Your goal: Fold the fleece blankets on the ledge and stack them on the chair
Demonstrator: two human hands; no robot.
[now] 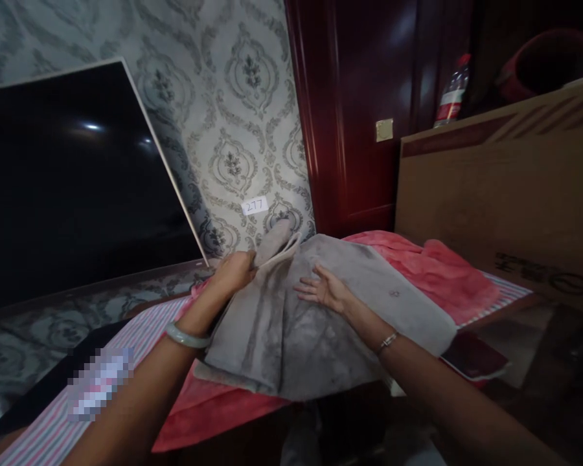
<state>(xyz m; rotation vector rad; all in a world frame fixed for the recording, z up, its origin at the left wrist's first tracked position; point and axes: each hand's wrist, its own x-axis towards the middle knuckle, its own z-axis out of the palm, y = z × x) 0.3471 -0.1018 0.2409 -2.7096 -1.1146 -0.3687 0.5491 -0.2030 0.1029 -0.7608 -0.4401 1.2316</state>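
Observation:
A grey plush garment [267,330] lies spread over a pink cloth [214,414], with folds running down its left half. At its far left edge, my left hand [237,270] is closed on the fabric, and a piece of it stands up above the fingers. My right hand [326,291] is over the middle of the garment with its fingers spread, holding nothing. Whether its fingertips touch the cloth I cannot tell. The garment's exact kind does not show.
Under the cloths is a striped sheet [146,336]. A television [78,181] stands at the left. Behind are a patterned wall with a "277" label [255,205] and a dark red door [354,129]. A cardboard box [495,194] carrying a bottle [451,97] is at the right.

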